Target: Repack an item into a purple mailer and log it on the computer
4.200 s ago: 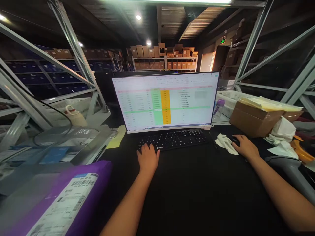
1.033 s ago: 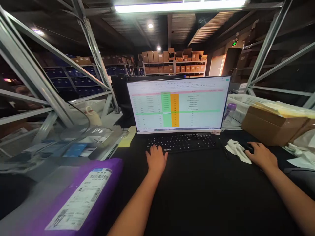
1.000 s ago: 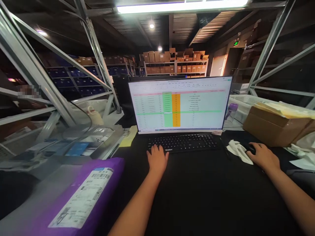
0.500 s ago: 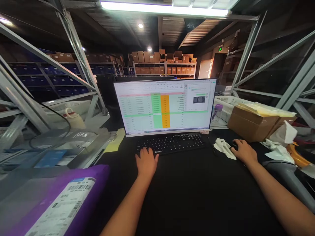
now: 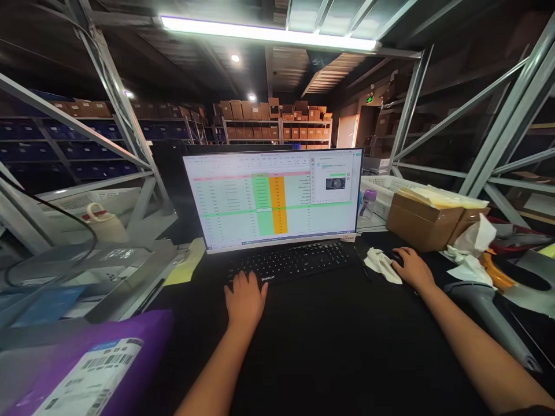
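Observation:
My left hand [image 5: 244, 297] lies flat on the black table with its fingers stretched onto the near left edge of the black keyboard [image 5: 295, 260]. My right hand [image 5: 411, 267] is curled over a black mouse [image 5: 393, 256], which it mostly hides. A crumpled white tissue [image 5: 380, 264] lies just left of that hand. Behind the keyboard a monitor [image 5: 273, 196] shows a spreadsheet with green and orange columns and a small window at its upper right.
A purple parcel with a white barcode label [image 5: 87, 381] lies at the near left. A grey metal tray [image 5: 108, 266] and yellow note [image 5: 184, 267] sit left of the keyboard. A cardboard box [image 5: 422, 222], tissues and a grey scanner handle [image 5: 489, 312] stand at the right. Metal racking surrounds the table.
The view has swung right and down compared with a second ago. A small window has appeared at the upper right of the screen. Both hands keep their places on keyboard and mouse.

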`<state>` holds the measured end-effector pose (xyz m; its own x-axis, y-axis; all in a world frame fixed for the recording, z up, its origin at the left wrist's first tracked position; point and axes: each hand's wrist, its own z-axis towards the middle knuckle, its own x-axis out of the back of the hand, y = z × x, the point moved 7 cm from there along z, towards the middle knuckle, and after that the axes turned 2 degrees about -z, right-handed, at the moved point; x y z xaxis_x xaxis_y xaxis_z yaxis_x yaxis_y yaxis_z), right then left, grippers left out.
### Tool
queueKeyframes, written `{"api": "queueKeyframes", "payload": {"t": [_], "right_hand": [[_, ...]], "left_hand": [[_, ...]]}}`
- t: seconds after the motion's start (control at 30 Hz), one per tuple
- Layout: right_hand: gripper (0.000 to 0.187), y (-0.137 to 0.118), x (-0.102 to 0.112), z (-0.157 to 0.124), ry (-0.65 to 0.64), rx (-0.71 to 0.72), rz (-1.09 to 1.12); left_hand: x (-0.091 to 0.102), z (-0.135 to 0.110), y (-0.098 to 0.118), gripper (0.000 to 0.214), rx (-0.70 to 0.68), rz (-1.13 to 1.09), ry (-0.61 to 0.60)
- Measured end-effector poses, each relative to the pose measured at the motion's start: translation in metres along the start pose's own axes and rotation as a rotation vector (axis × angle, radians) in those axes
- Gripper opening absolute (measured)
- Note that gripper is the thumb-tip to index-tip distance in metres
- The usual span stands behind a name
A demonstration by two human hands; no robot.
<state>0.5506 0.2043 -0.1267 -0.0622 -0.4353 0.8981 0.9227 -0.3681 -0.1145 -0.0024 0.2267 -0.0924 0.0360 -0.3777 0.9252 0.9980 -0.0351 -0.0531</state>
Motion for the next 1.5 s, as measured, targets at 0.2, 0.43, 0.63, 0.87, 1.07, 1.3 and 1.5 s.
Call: {"api": "queueKeyframes", "payload": {"t": [0.2, 0.43, 0.63, 0.87, 1.07, 1.3, 1.5], "right_hand": [[0.048, 0.004, -0.005, 0.002, -0.002, -0.027, 0.028], [0.057, 0.007, -0.009, 0.005, 0.017, -0.042, 0.059], [0.051, 0.010, -0.016, 0.008, 0.053, -0.009, 0.068], [0.048, 0.009, -0.018, 0.008, 0.047, 0.002, 0.067], [0.046, 0.008, -0.018, 0.009, 0.041, -0.008, 0.060], [0.045, 0.008, -0.016, 0.008, 0.030, -0.001, 0.046], [0.044, 0.007, -0.016, 0.007, 0.028, 0.006, 0.044]], "left_hand": [[-0.001, 0.001, 0.000, 0.052, -0.009, 0.013, 0.031], [-0.004, 0.002, -0.002, 0.051, -0.005, -0.013, 0.050], [-0.005, 0.002, -0.002, 0.052, -0.011, -0.021, 0.057], [-0.003, 0.002, -0.003, 0.052, -0.002, -0.008, 0.052], [-0.002, 0.002, -0.002, 0.051, -0.006, -0.001, 0.037], [-0.002, 0.002, -0.002, 0.052, 0.002, -0.005, 0.019], [-0.002, 0.001, -0.002, 0.053, -0.005, -0.012, 0.027]]}}
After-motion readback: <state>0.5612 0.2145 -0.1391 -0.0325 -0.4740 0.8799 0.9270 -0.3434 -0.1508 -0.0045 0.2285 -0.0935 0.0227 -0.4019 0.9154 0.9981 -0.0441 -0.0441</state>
